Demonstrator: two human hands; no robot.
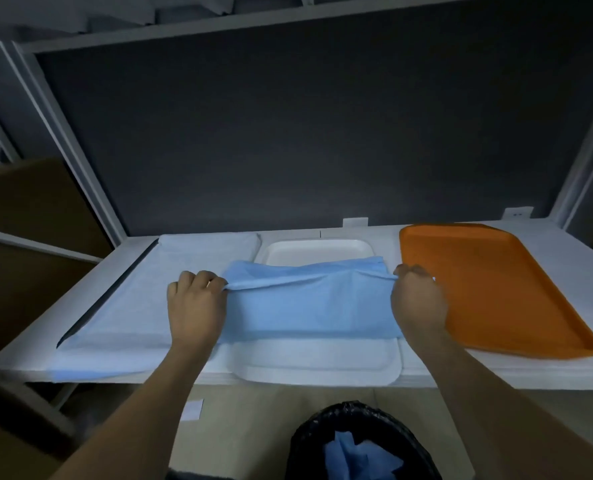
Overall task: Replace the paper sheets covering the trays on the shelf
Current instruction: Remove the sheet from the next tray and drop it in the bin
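Scanning from the left, I see a pale sheet (pixel 142 299) covering the left tray. The left hand (pixel 194 306) pinches the blue sheet (pixel 309 299) at its left edge, fingers curled on it. The sheet lies bunched across the white tray (pixel 319 251), with the far and near ends bare. The right hand (pixel 418 299) pinches the right edge, beside the bare orange tray (pixel 496 289). My worry is that an uneven pull could tear the thin paper or lay it crooked, and that tugging might slide the tray off the shelf's (pixel 565 375) near edge.

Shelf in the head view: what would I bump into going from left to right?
First the pale paper sheet lying flat → left hand → blue paper sheet, pinched by both hands → right hand → bare orange tray.
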